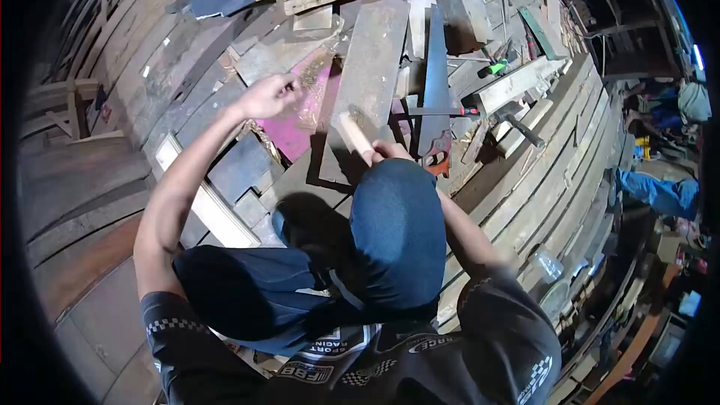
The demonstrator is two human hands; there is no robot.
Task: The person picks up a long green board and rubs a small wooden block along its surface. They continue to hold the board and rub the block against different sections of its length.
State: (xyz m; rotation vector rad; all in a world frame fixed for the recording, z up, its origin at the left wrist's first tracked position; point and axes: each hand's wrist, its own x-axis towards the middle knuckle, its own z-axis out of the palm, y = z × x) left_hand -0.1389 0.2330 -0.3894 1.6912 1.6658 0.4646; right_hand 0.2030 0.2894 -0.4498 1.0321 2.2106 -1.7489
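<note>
At the left, a pale wooden strip (206, 199) lies diagonally on the floor. Next, the left hand (271, 96), fingers curled, is positioned over the pink sheet (289, 124); whether it grips anything cannot be determined. At center, the right hand (391, 151), partly hidden by the knee, grasps the near end of the small wood piece (356, 137), located over the wide plank (369, 67). Farther right are the handsaw (435, 82) and the hammer (525, 129).

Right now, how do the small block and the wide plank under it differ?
The block is pale, the plank grey-brown. The block is short and narrow, the plank long and wide. The right hand holds the block; the plank lies beneath. Both are wood.
</note>
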